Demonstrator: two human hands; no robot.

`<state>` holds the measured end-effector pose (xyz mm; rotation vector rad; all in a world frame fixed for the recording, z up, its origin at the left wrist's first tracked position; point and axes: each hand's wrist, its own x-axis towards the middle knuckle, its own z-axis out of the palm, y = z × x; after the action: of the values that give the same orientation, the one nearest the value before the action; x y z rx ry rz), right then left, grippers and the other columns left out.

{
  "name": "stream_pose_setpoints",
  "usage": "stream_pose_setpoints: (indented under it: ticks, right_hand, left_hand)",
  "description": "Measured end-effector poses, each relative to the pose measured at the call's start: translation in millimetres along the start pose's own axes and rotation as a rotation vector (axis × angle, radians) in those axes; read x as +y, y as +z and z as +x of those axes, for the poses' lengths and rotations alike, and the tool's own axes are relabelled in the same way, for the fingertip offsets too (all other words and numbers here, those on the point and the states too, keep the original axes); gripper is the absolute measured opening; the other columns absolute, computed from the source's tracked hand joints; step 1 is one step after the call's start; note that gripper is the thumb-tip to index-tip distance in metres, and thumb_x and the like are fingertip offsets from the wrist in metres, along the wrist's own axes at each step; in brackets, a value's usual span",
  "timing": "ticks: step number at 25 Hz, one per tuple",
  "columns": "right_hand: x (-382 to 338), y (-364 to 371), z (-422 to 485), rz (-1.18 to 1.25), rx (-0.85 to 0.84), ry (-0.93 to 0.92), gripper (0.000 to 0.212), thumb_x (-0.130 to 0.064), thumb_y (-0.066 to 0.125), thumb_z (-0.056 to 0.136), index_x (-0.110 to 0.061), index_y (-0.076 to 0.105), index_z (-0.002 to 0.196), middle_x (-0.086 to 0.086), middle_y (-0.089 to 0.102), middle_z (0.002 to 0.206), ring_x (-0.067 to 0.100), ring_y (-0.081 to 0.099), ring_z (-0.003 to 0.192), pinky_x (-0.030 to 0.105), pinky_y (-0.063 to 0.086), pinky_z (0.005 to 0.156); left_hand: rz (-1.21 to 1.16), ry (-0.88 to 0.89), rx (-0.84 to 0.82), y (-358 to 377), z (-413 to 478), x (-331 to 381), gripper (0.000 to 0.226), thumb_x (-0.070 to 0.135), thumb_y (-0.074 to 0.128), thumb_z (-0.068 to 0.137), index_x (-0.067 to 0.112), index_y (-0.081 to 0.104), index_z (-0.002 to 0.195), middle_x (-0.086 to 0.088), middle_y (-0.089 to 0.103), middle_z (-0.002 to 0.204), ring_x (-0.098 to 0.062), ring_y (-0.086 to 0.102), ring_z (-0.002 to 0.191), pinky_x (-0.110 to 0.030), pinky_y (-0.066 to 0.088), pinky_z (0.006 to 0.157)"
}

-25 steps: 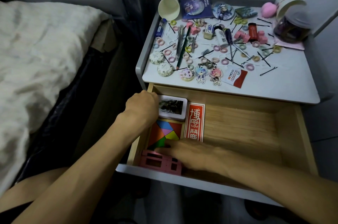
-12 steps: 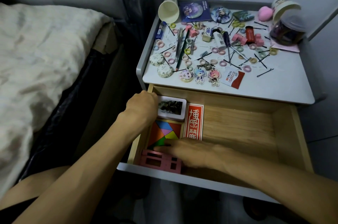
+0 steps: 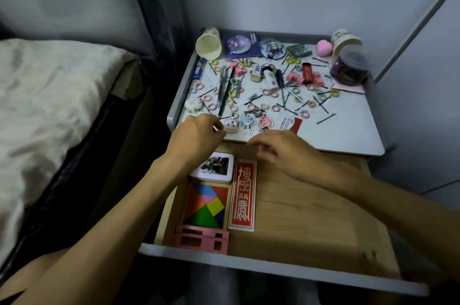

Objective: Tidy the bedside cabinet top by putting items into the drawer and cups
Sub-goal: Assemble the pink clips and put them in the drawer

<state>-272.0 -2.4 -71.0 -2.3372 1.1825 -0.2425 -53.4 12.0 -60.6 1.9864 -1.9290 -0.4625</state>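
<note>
The grey cabinet top (image 3: 348, 127) is strewn with small hair ties, bobby pins, a green pencil (image 3: 226, 93), three cartoon charms (image 3: 247, 123) and a red-and-white card (image 3: 290, 124). Below it the wooden drawer (image 3: 311, 207) stands open and holds a white card box (image 3: 216, 166), a coloured tangram (image 3: 206, 205), a red printed strip (image 3: 242, 195) and a pink frame (image 3: 201, 240). My left hand (image 3: 196, 136) lies over the top's front left corner with fingers curled down; what they touch is hidden. My right hand (image 3: 281, 150) hovers over the drawer's back edge, loosely curled and holding nothing.
A paper cup (image 3: 209, 45) lies on its side at the back left, and another cup (image 3: 344, 39) leans at the back right behind a clear jar (image 3: 351, 66). A round patterned tin (image 3: 194, 105) sits by the left rim. The bed (image 3: 49, 105) is on the left.
Both hands have risen out of the drawer to the front edge of the cabinet top. The left hand left the card box and now covers the spot where a second round tin lay.
</note>
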Motion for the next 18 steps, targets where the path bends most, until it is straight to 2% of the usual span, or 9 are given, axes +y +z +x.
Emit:
stream_pose_setpoints:
  ticks: [2, 3, 6, 10, 13, 16, 18]
  right_hand:
    - [23, -31, 10, 0.058, 0.188, 0.107, 0.026, -0.012, 0.061, 0.093, -0.022, 0.067, 0.117, -0.003, 0.068, 0.099, 0.004, 0.061, 0.078, 0.017, 0.045, 0.067]
    - [36, -45, 19, 0.05, 0.276, 0.148, 0.024, -0.011, 0.061, 0.093, -0.02, 0.069, 0.114, 0.0, 0.069, 0.098, 0.007, 0.062, 0.076, 0.019, 0.044, 0.065]
    - [81, -76, 56, -0.156, 0.424, 0.218, 0.025, -0.015, 0.059, 0.091, -0.018, 0.068, 0.114, 0.007, 0.067, 0.108, 0.022, 0.062, 0.089, 0.029, 0.045, 0.073]
    - [117, -93, 99, -0.296, 0.408, 0.231, 0.036, -0.022, 0.057, 0.094, -0.018, 0.059, 0.129, 0.01, 0.06, 0.128, 0.03, 0.057, 0.114, 0.039, 0.049, 0.09]
    - [123, -88, 113, -0.309, 0.315, 0.199, 0.031, -0.018, 0.057, 0.093, -0.018, 0.063, 0.123, 0.01, 0.064, 0.123, 0.029, 0.061, 0.108, 0.042, 0.052, 0.089]
    - [132, -84, 121, -0.304, 0.318, 0.214, 0.027, -0.013, 0.058, 0.091, -0.018, 0.065, 0.117, 0.009, 0.067, 0.116, 0.028, 0.063, 0.101, 0.042, 0.054, 0.083]
    - [134, -85, 122, -0.302, 0.32, 0.21, 0.026, -0.012, 0.056, 0.093, -0.018, 0.065, 0.117, 0.01, 0.067, 0.117, 0.028, 0.063, 0.101, 0.042, 0.054, 0.083]
  left_hand:
    - [-0.161, 0.044, 0.025, -1, 16, 21, 0.019, 0.026, 0.061, 0.093, 0.014, 0.072, 0.104, -0.007, 0.073, 0.098, -0.023, 0.069, 0.084, -0.041, 0.058, 0.076]
    - [-0.192, 0.049, 0.055, 0, 28, 29, 0.02, 0.022, 0.06, 0.093, 0.012, 0.071, 0.106, -0.008, 0.073, 0.099, -0.023, 0.069, 0.086, -0.041, 0.057, 0.077]
    - [-0.198, 0.035, 0.158, 7, 69, 40, 0.023, 0.015, 0.058, 0.091, 0.013, 0.069, 0.111, -0.01, 0.072, 0.106, -0.027, 0.066, 0.096, -0.038, 0.054, 0.083]
    - [-0.053, 0.043, 0.193, 18, 142, 41, 0.026, 0.017, 0.056, 0.093, 0.008, 0.063, 0.117, -0.018, 0.065, 0.117, -0.035, 0.06, 0.107, -0.039, 0.049, 0.087]
    - [0.177, 0.075, 0.117, 23, 183, 37, 0.031, 0.032, 0.053, 0.097, 0.007, 0.06, 0.115, -0.023, 0.063, 0.116, -0.041, 0.057, 0.106, -0.043, 0.048, 0.085]
    - [0.386, 0.083, 0.048, 31, 205, 35, 0.031, 0.025, 0.049, 0.097, 0.009, 0.057, 0.122, -0.022, 0.061, 0.122, -0.041, 0.053, 0.115, -0.044, 0.043, 0.092]
    - [0.439, 0.095, 0.085, 36, 211, 34, 0.029, 0.021, 0.049, 0.096, 0.009, 0.058, 0.121, -0.022, 0.062, 0.12, -0.04, 0.053, 0.114, -0.043, 0.04, 0.094]
